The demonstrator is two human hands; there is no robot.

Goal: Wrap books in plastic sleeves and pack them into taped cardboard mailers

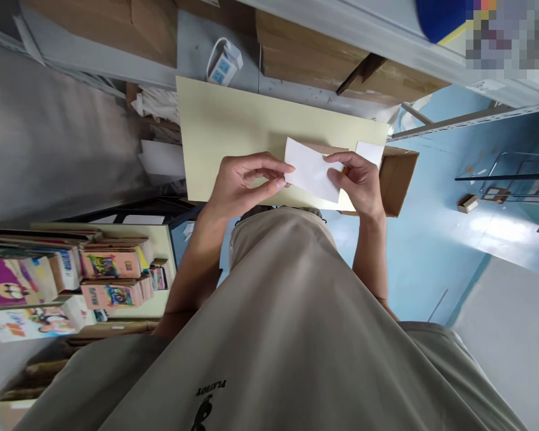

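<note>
A small white sheet of paper (313, 172), slightly curved, is held between my two hands above the pale yellow tabletop (233, 120). My right hand (358, 179) pinches its right side, thumb on top. At the sheet's left edge, my left hand (251, 179) has its fingertips closed on the border, with the thumb just below the index finger. A flat brown piece (330, 148) shows behind the sheet's upper edge; what it is I cannot tell. Something small and yellow-orange peeks out by my right fingers. Another white sheet (372, 151) lies at the table's right end.
Beyond the table stand a white power strip (223, 67) and cardboard boxes (305, 54). An open cardboard box (399, 176) is at the table's right. Books and pink packs (114, 263) are stacked on my left. A metal shelf frame (453, 123) rises at the right.
</note>
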